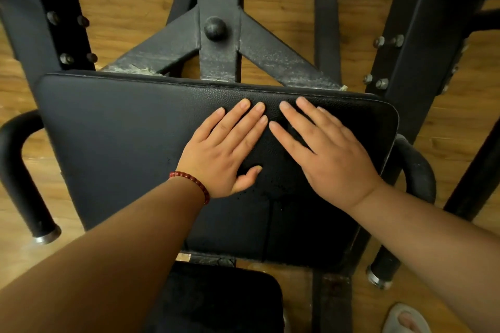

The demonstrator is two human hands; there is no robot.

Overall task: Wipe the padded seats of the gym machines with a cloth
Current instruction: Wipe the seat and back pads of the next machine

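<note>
A large black padded seat (113, 138) of a gym machine fills the middle of the view. My left hand (227, 151), with a red bead bracelet on its wrist, rests flat on the pad with its fingers straight. My right hand (324, 149) lies flat beside it, fingers spread, the fingertips of both hands close together near the pad's far edge. No cloth is in view. A second, smaller black pad (216, 300) sits below, near my body.
The dark steel frame (217, 62) with a round knob (215, 28) rises behind the pad. Curved black handles stand at the left (16, 170) and right (419, 170). Bolted uprights flank both sides. Wooden floor (130, 3) lies below. A sandalled foot (405, 319) shows at bottom right.
</note>
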